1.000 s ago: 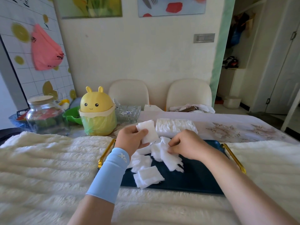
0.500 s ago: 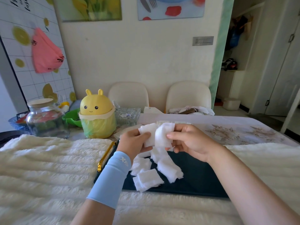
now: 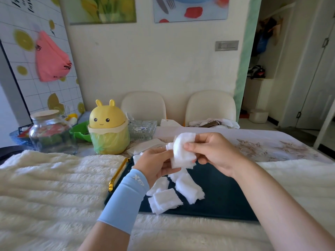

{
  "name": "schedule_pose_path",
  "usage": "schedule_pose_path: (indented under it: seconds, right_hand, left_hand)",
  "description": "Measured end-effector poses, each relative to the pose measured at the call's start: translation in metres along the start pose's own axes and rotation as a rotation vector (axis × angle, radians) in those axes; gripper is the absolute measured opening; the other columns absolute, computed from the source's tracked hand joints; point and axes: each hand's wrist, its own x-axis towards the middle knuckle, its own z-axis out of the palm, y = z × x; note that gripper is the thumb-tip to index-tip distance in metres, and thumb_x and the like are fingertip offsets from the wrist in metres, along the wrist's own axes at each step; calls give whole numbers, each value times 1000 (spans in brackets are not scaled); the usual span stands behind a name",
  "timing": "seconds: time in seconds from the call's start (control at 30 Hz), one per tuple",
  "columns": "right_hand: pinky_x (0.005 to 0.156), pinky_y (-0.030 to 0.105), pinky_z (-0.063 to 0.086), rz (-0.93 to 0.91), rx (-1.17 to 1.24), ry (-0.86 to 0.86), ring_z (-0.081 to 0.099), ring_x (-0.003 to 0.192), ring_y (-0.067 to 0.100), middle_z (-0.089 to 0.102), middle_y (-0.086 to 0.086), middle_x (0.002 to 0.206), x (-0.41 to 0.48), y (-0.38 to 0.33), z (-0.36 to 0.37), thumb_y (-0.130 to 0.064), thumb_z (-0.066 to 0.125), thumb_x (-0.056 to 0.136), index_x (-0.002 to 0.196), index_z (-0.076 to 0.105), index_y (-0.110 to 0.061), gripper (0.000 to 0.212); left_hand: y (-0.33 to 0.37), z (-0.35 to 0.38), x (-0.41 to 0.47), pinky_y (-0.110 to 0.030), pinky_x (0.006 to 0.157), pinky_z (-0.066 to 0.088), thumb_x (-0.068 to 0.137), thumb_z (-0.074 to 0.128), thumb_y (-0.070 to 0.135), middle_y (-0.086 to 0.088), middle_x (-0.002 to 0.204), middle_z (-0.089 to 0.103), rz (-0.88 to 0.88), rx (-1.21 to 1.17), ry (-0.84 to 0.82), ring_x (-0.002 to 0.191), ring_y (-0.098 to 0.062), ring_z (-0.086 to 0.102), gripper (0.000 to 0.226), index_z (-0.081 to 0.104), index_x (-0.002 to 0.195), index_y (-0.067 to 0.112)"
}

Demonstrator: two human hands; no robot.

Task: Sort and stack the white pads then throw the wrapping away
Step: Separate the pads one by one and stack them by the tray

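Both hands hold a small stack of white pads (image 3: 182,153) above the dark blue tray (image 3: 223,194). My left hand (image 3: 155,165), in a light blue sleeve, grips the stack from the left and below. My right hand (image 3: 213,151) pinches its right edge between thumb and fingers. Several loose white pads (image 3: 167,198) lie scattered on the tray under the hands. A pale flat wrapping or packet (image 3: 145,146) lies behind my left hand, partly hidden.
A yellow rabbit-shaped bin (image 3: 108,129) with a green liner stands at the back left. Beside it are a glass jar (image 3: 50,133), a green bowl (image 3: 80,130) and a clear glass dish (image 3: 142,128). A fluffy white cover (image 3: 47,185) lies over the table. Two chairs stand behind.
My right hand picked a pad off the tray, lifted it and brought it onto the pad in my left hand. Both hands now hold the pads together, higher above the tray.
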Motion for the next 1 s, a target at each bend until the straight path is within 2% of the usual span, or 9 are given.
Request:
schedule_pose_path:
  seconds: [0.23, 0.33, 0.4, 0.5, 0.6, 0.67, 0.77, 0.9, 1.0]
  right_hand:
    - [56, 21, 49, -52, -282, 168, 61, 54, 10, 73, -6, 70, -1, -1, 9, -14, 74, 88, 88, 77, -22, 9]
    - [56, 21, 48, -59, -338, 184, 58, 49, 2, 70, -9, 66, -2, -1, 12, -16, 76, 86, 86, 76, -23, 7]
    - [58, 22, 50, -76, -360, 200, 58, 51, 0, 71, -8, 71, -2, -1, 12, -18, 76, 86, 87, 76, -23, 5]
    - [63, 20, 54, -120, -305, 248, 61, 61, 1, 69, -10, 79, -2, -2, 11, -21, 76, 87, 92, 76, -26, 7]
    - [62, 14, 52, -167, -219, 300, 65, 69, -3, 72, -13, 79, -1, -1, 10, -20, 77, 87, 87, 79, -28, 8]
    - [70, 14, 50, -169, -172, 352, 66, 74, -5, 75, -16, 82, 0, -1, 7, -21, 78, 86, 87, 80, -28, 7]
    - [65, 20, 47, -175, -35, 422, 61, 65, 5, 73, -9, 78, 1, -6, 1, -23, 78, 87, 88, 80, -26, 4]
    - [45, 21, 36, -107, 121, 209, 57, 56, 11, 68, 0, 71, -4, -16, 0, -12, 75, 88, 93, 76, -12, 5]
    - [43, 19, 33, -66, 10, 125, 56, 53, 12, 68, 3, 68, -4, -13, 8, -10, 76, 87, 90, 76, -8, 4]
  left_hand:
    - [2, 0, -2, -32, 71, 61, 101, 52, 16, -22, 106, 73, 1, -19, -72, 90, -27, 73, 29, 63, 120, -3]
    - [4, -1, -4, -35, 78, 61, 94, 61, 29, -19, 109, 73, 7, -10, -118, 100, -29, 71, 37, 67, 118, 2]
    - [3, -2, -6, -32, 83, 60, 86, 70, 21, -17, 111, 73, 37, 65, -151, 104, -27, 70, 34, 69, 115, 2]
    - [2, -3, -5, -31, 83, 60, 85, 70, -1, -16, 111, 73, 52, 116, -143, 105, -28, 70, 27, 70, 112, 0]
    - [2, -2, -6, -30, 82, 60, 84, 69, -3, -16, 112, 73, 25, 102, -163, 105, -27, 70, 30, 69, 114, -1]
    - [2, -2, -5, -27, 79, 60, 85, 69, -3, -16, 112, 73, 7, 85, -172, 102, -25, 71, 30, 69, 114, -1]
    - [1, -3, -4, -27, 78, 60, 86, 68, -3, -17, 113, 72, -10, 57, -154, 102, -26, 71, 28, 68, 114, -2]
    - [0, -3, -3, -27, 79, 60, 87, 67, -1, -17, 113, 72, -5, 55, -133, 102, -26, 70, 26, 69, 113, -1]
    - [1, -2, -3, -28, 81, 60, 90, 63, -2, -18, 114, 71, 3, 56, -150, 104, -27, 69, 26, 68, 116, -2]
